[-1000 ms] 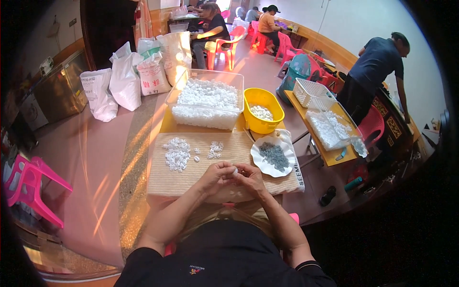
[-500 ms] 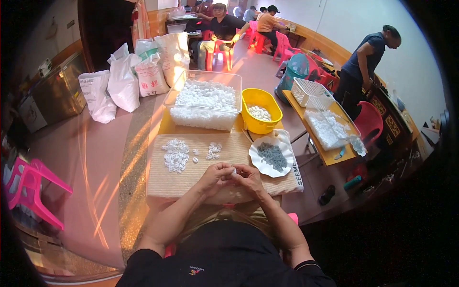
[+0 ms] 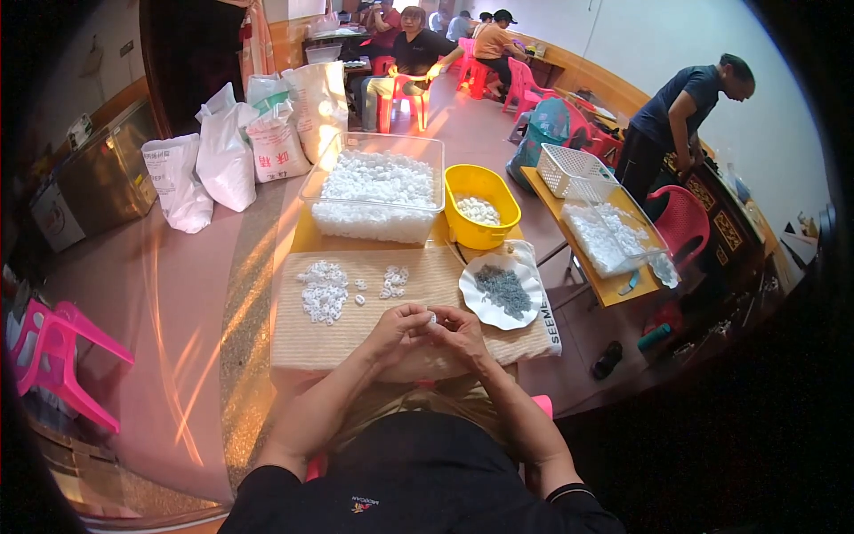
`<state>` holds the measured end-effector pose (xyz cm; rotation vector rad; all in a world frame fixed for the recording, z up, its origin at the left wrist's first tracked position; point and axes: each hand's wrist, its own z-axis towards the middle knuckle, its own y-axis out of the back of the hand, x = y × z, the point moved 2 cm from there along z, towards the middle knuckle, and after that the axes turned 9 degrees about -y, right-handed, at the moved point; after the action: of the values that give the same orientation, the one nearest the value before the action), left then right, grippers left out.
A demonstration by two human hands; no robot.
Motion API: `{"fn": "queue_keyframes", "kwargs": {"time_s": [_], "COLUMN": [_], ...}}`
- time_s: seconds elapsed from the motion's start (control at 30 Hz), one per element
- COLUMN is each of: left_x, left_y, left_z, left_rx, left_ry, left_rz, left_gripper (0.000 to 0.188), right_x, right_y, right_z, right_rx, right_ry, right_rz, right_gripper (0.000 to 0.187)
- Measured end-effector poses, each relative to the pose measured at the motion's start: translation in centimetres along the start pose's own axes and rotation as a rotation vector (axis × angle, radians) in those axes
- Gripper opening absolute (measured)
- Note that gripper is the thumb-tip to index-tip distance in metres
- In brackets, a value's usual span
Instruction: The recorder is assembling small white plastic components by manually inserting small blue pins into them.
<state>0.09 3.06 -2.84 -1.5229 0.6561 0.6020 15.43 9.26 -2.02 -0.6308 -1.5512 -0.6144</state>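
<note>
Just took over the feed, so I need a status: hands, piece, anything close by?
Left hand and right hand together on white piece. Piece mostly hidden. Dish of grey bits just beyond right hand.

The person wore a black short-sleeved shirt (image 3: pixel 427 472), its front marked with a small orange-red emblem (image 3: pixel 359 508) and pale lettering (image 3: pixel 367 498). A thin light stripe (image 3: pixel 571 490) circled the right sleeve (image 3: pixel 562 479). Beige trousers (image 3: pixel 372 405) showed beyond the shirt. The left hand (image 3: pixel 400 330) and right hand (image 3: pixel 462 332) were bare.
</note>
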Motion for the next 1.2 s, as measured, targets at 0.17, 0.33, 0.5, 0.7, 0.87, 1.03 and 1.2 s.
{"fn": "queue_keyframes", "kwargs": {"time_s": [0.17, 0.33, 0.5, 0.7, 0.87, 1.03, 1.2], "left_x": [-0.1, -0.3, -0.3, -0.3, -0.3, -0.4, -0.5], "left_y": [-0.2, -0.4, -0.5, -0.3, -0.2, -0.2, -0.2], "left_z": [0.0, -0.2, -0.2, -0.1, -0.1, -0.1, -0.1], "left_rx": [-0.004, -0.002, 0.009, 0.015, 0.019, 0.02, 0.009], "left_ry": [-0.001, 0.0, 0.002, 0.003, -0.004, -0.019, -0.02], "left_rz": [-0.001, -0.007, -0.006, -0.001, 0.004, 0.026, 0.036], "left_gripper": [0.009, 0.008, 0.007, 0.006, 0.007, 0.007, 0.007], "right_x": [-0.1, 0.5, 0.2, 0.8, 1.5, 0.5, -0.2], "right_y": [0.0, -0.2, 0.0, -0.3, -0.8, -0.7, -0.7], "right_z": [0.0, -0.3, -0.2, -0.4, -0.7, -0.3, 0.0], "right_rx": [-0.015, -0.014, -0.03, 0.001, -0.001, -0.051, -0.067], "right_ry": [0.033, 0.018, 0.023, 0.017, 0.016, 0.067, 0.093], "right_rz": [-0.017, -0.003, -0.02, 0.011, 0.014, 0.047, 0.021], "right_gripper": [0.038, 0.037, 0.035, 0.035, 0.034, 0.034, 0.034]}}
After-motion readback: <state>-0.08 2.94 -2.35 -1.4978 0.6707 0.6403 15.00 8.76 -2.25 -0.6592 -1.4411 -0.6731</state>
